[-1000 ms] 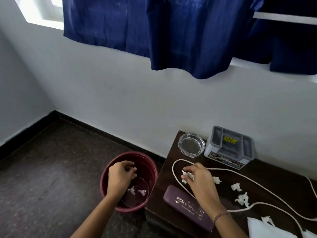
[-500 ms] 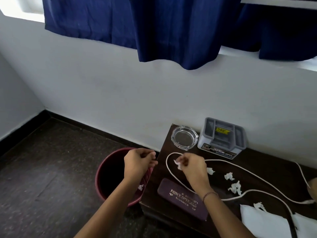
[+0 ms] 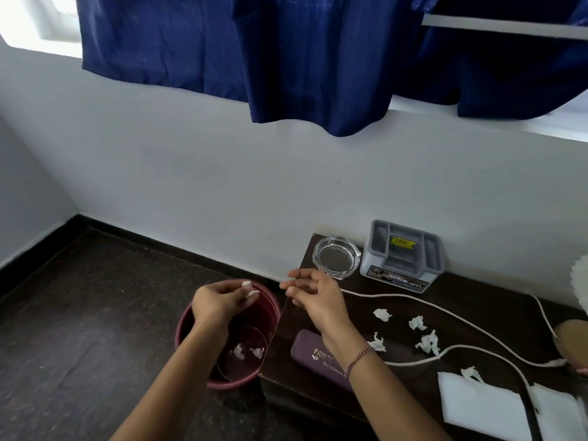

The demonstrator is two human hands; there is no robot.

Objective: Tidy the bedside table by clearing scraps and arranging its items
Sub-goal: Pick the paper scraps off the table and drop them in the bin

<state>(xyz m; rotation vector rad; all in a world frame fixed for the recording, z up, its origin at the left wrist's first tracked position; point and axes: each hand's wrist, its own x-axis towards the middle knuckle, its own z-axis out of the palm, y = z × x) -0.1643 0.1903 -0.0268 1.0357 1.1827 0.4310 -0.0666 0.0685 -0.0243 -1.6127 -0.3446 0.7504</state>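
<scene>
The paper scrap [image 3: 251, 292] that the right hand [image 3: 313, 296] was pinching by the cord [image 3: 397, 296] half a second ago is now sitting in the left hand [image 3: 222, 302]. The left hand is gripping it between curled fingers and thumb, with white bits showing at the fingertips, and it is hovering over the near rim of the maroon bin [image 3: 229, 384] on the floor beside the table. The right hand is hanging at the left edge of the tabletop [image 3: 483, 297] with its fingers loosely curled and holding nothing.

So the pass from one hand to the other is looking complete, and the person is probably about to let go over the bin, where two earlier pieces [image 3: 239, 350] are already lying at the bottom. That is freeing the right hand to go back for more.

The clearing is only partly done. Several loose scraps [image 3: 416, 323] are lying spread across the middle of the tabletop, some just beside the cord, which is trailing in a long curve from the left edge to the right. One more torn bit is resting on the white sheets [image 3: 477, 405] at the near right corner. The purple glasses case [image 3: 311, 356] is lying at an angle near the front edge, partly under the right forearm, while the glass ashtray [image 3: 336, 256] and the grey organiser [image 3: 402, 256] are standing side by side against the wall. Arranging these items is not yet begun.
</scene>
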